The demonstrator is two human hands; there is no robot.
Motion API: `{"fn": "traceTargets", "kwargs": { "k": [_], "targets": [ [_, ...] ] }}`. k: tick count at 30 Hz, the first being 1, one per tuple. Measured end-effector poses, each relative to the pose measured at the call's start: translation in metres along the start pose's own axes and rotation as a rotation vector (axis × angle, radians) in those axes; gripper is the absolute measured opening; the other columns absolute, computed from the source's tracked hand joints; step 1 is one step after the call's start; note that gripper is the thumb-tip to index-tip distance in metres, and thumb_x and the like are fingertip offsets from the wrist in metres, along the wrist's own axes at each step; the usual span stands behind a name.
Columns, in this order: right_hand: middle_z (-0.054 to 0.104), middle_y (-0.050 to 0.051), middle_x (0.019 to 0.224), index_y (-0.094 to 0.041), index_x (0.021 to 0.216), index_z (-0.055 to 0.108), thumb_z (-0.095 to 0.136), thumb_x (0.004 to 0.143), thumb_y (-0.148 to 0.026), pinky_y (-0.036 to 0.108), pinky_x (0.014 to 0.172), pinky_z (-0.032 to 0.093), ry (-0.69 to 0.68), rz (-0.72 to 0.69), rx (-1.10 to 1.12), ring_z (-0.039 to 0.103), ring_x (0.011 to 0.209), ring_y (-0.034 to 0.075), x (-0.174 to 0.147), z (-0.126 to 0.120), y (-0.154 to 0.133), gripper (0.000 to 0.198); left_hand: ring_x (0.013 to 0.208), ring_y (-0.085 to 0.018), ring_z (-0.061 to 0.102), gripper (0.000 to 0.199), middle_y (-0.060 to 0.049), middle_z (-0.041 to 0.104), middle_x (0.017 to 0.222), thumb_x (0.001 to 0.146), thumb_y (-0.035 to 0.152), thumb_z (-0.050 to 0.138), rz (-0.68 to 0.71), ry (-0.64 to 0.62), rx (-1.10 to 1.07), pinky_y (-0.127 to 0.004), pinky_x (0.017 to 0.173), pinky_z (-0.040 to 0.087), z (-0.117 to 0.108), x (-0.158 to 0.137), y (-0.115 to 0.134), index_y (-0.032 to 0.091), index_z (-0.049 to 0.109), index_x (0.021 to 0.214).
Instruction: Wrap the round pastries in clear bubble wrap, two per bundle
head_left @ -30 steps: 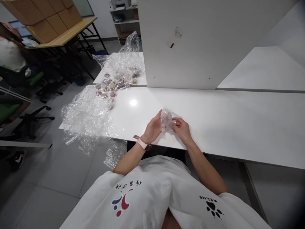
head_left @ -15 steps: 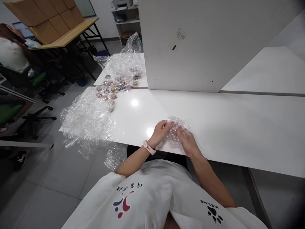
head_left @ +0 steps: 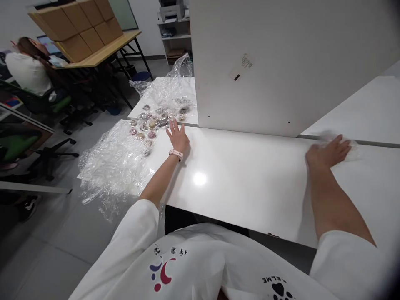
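Observation:
My left hand (head_left: 178, 138) has its fingers spread over the white table, beside a group of small round pieces (head_left: 152, 125) in clear plastic, pink, brown and yellowish. It holds nothing. Far to the right, my right hand (head_left: 329, 153) is smeared by motion, near the table's back edge. Clear plastic wrap (head_left: 353, 151) shows around its fingers, part of a bundle mostly hidden beneath the hand. What lies inside that bundle cannot be made out now.
A heap of crumpled clear plastic film (head_left: 109, 160) covers the left end of the white table (head_left: 237, 175) and hangs over its edge. A tall white panel (head_left: 265, 71) stands behind. Cardboard boxes (head_left: 78, 27) and a seated person (head_left: 29, 68) are at the back left.
My hands have parted. The left moved left and forward to the round pieces with fingers spreading; the right swept far right with the plastic-wrapped bundle that both hands held at the middle.

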State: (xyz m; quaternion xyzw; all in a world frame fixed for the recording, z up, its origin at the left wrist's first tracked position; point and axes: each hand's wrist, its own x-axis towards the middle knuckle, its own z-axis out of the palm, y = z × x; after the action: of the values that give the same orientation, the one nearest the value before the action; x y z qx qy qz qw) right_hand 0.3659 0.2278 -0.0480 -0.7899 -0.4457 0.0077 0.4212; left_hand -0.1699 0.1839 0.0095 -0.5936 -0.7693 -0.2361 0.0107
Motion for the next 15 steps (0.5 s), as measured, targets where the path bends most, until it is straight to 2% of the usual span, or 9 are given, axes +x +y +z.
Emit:
{"fn": "traceTargets", "kwargs": {
  "k": [2, 3, 5, 8, 11, 13, 15],
  "targets": [
    [0.003, 0.035, 0.16, -0.006, 0.159, 0.018, 0.071, 0.078, -0.03, 0.062, 0.11, 0.01, -0.16, 0.126, -0.162, -0.001, 0.152, 0.032, 0.002, 0.01, -0.001, 0.1, 0.156, -0.03, -0.008, 0.052, -0.004, 0.014, 0.168, 0.085, 0.015, 0.056, 0.018, -0.02, 0.064, -0.062, 0.122, -0.009, 0.002, 0.02, -0.003, 0.022, 0.054, 0.137],
    [-0.001, 0.034, 0.161, -0.007, 0.16, 0.013, 0.074, 0.075, -0.028, 0.063, 0.11, 0.009, -0.192, 0.155, -0.218, -0.005, 0.152, 0.033, 0.001, 0.013, -0.002, 0.107, 0.155, -0.03, -0.012, 0.052, -0.004, 0.011, 0.169, 0.086, 0.016, 0.056, 0.023, -0.048, 0.097, -0.063, 0.121, -0.011, 0.002, 0.028, -0.003, 0.022, 0.053, 0.138],
    [-0.004, 0.032, 0.161, -0.009, 0.161, 0.011, 0.073, 0.075, -0.025, 0.065, 0.108, 0.009, -0.151, 0.149, -0.226, -0.005, 0.151, 0.036, -0.005, 0.013, -0.001, 0.107, 0.155, -0.031, -0.012, 0.052, -0.008, 0.014, 0.168, 0.09, 0.019, 0.053, 0.026, -0.125, 0.132, -0.064, 0.119, -0.015, -0.003, 0.042, 0.002, 0.018, 0.05, 0.142],
    [0.007, 0.033, 0.16, -0.009, 0.158, 0.018, 0.068, 0.077, -0.021, 0.066, 0.106, 0.014, -0.055, 0.117, -0.156, 0.005, 0.148, 0.039, -0.019, 0.004, 0.007, 0.096, 0.155, -0.035, 0.006, 0.049, -0.019, 0.034, 0.158, 0.096, 0.03, 0.049, 0.052, -0.168, 0.003, -0.064, 0.118, -0.017, -0.022, 0.043, 0.015, 0.008, 0.05, 0.14],
    [0.023, 0.033, 0.154, -0.011, 0.152, 0.028, 0.06, 0.08, -0.022, 0.067, 0.104, 0.02, 0.054, -0.028, -0.111, 0.02, 0.143, 0.041, -0.042, -0.009, 0.014, 0.079, 0.147, -0.034, 0.027, 0.042, -0.018, 0.047, 0.148, 0.102, 0.029, 0.037, 0.148, -0.107, -0.176, -0.059, 0.123, -0.01, -0.047, 0.009, 0.027, 0.009, 0.054, 0.135],
    [0.034, 0.031, 0.148, -0.014, 0.147, 0.034, 0.056, 0.082, -0.024, 0.066, 0.103, 0.025, 0.136, -0.185, -0.079, 0.03, 0.138, 0.042, -0.063, -0.018, 0.01, 0.069, 0.138, -0.032, 0.04, 0.04, -0.014, 0.053, 0.14, 0.102, 0.023, 0.03, 0.211, -0.089, -0.241, -0.058, 0.124, 0.008, -0.061, -0.034, 0.032, 0.013, 0.06, 0.128],
    [0.043, 0.027, 0.142, -0.015, 0.143, 0.039, 0.054, 0.083, -0.025, 0.063, 0.103, 0.029, 0.19, -0.297, -0.031, 0.038, 0.132, 0.041, -0.091, -0.028, -0.005, 0.063, 0.119, -0.031, 0.055, 0.039, -0.013, 0.063, 0.124, 0.102, 0.023, 0.032, 0.245, -0.101, -0.301, -0.057, 0.113, 0.033, -0.068, -0.086, 0.036, 0.018, 0.068, 0.115]
  ]
}}
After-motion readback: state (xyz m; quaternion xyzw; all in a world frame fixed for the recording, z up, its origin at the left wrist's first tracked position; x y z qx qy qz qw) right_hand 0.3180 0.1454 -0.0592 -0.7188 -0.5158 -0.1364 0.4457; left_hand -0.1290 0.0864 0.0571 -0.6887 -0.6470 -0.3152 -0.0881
